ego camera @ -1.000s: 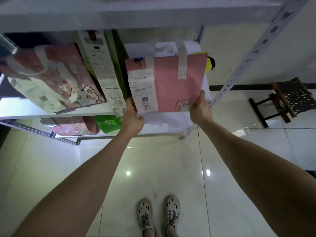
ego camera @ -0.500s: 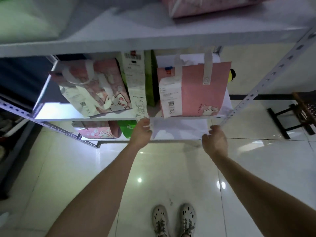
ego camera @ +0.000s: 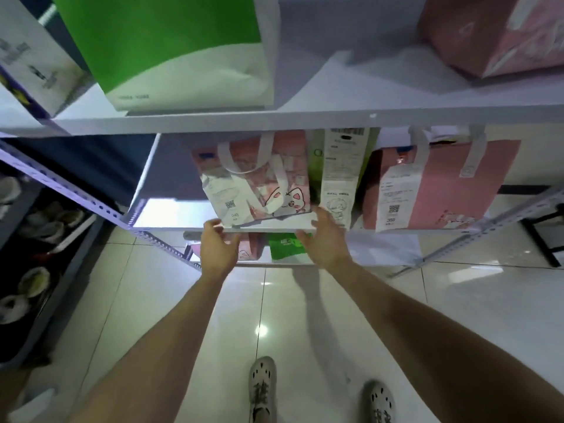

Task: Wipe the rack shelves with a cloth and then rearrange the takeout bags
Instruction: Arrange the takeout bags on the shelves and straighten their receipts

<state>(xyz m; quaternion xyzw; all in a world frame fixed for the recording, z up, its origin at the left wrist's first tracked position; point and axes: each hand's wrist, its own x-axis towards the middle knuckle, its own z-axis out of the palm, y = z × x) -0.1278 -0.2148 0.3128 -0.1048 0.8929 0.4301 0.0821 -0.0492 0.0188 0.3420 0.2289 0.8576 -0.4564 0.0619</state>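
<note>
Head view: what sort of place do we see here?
Probably a takeout pickup area or storeroom: a metal rack holds a pink bag with a printed order slip and a green bag, above a tiled floor.

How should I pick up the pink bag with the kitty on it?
Probably by its two bottom corners, coming from the front. The pink cat-print takeout bag sits tilted at the front edge of the white shelf, and its white loop handles flop flat against it.
</note>
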